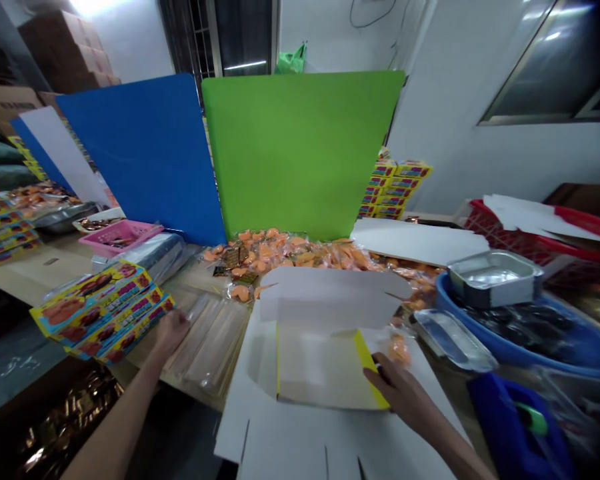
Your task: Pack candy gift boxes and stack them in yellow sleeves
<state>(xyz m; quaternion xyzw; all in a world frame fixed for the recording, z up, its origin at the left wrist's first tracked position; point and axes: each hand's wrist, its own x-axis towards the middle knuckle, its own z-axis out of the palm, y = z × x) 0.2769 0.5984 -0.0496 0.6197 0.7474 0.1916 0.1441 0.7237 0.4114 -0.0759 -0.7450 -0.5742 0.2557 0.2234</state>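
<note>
At the far left, below the wooden-topped table (60, 272), a heap of shiny copper-coloured wrapped pieces (73, 420) lies in shadow. Above it, yellow-and-blue printed cardboard boxes (107, 303) lie stacked at a tilt on the table, with a pink plastic basket (120, 238) behind them. The left hand (173, 331), fingers curled, is just beside their right end and the long clear plastic trays (213, 343); whether it grips anything I cannot tell. Farther back, orange pieces in clear wrappers (300, 252) are spread below an upright green board (303, 153). The open white cardboard box with yellow edges (315, 367) sits at centre; the right hand (403, 387) is closed on its right side wall.
</note>
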